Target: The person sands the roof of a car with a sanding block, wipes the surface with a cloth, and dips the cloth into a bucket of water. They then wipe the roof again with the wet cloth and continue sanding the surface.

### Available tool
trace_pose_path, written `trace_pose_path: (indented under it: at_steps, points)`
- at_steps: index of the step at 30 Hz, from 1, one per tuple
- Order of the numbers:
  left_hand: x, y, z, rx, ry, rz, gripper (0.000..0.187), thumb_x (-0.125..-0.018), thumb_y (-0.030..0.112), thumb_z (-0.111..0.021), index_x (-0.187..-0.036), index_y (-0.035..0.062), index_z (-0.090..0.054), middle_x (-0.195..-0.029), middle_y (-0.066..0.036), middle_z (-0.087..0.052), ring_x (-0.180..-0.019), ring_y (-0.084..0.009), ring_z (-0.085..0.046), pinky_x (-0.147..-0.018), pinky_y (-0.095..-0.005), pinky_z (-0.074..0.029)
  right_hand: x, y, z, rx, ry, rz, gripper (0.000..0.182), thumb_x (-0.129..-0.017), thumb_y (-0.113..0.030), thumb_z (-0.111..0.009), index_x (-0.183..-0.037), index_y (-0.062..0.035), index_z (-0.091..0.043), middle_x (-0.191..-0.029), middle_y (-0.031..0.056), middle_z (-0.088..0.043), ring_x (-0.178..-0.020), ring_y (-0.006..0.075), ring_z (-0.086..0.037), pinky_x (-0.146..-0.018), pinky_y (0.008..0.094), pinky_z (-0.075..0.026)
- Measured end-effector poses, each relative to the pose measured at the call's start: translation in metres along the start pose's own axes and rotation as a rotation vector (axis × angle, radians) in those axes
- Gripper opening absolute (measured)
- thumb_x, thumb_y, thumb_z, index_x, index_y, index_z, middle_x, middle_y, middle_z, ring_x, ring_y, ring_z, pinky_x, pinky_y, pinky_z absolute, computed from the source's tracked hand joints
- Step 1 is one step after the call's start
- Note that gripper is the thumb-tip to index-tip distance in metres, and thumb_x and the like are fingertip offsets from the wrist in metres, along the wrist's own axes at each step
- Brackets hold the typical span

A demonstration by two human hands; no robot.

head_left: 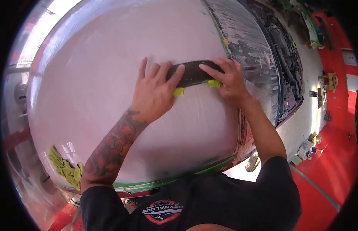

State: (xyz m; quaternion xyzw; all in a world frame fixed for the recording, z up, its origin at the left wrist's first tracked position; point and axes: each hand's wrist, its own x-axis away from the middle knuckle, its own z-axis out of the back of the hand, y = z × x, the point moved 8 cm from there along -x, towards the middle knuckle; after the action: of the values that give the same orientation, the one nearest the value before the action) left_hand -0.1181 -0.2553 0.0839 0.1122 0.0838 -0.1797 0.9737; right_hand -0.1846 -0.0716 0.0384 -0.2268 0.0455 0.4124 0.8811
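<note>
A dark, slightly curved block [192, 74] lies against the pale, wet-looking car panel [186, 127]. At the block's left end my left hand [156, 88] grips it, thumb on top and the outer fingers spread on the panel. My right hand [227, 79] holds the right end, with its thumb on top too. Bits of yellow-green material [214, 83] stick out from under the block's lower edge near both hands.
A crumpled green cloth [65, 168] lies at the panel's lower left. Green tape [156, 185] lines the near edge. To the right are a plastic-covered windshield area [256, 50], a red floor [314, 196] and small items [308, 148].
</note>
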Motion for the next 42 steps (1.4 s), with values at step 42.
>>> trace_pose_path:
  at_steps: [42]
  points:
    - [0.079, -0.177, 0.052, -0.126, 0.272, 0.448, 0.059, -0.080, 0.007, -0.069, -0.138, 0.0182, -0.066, -0.130, -0.009, -0.065, -0.119, -0.0318, -0.058, -0.112, -0.0463, -0.038, -0.213, -0.089, -0.088, -0.087, 0.036, 0.359, 0.068, -0.080, 0.001, -0.062, -0.136, -0.0376, -0.068, -0.143, -0.0011, -0.060, -0.135, 0.0212, -0.052, -0.110, 0.0536, -0.033]
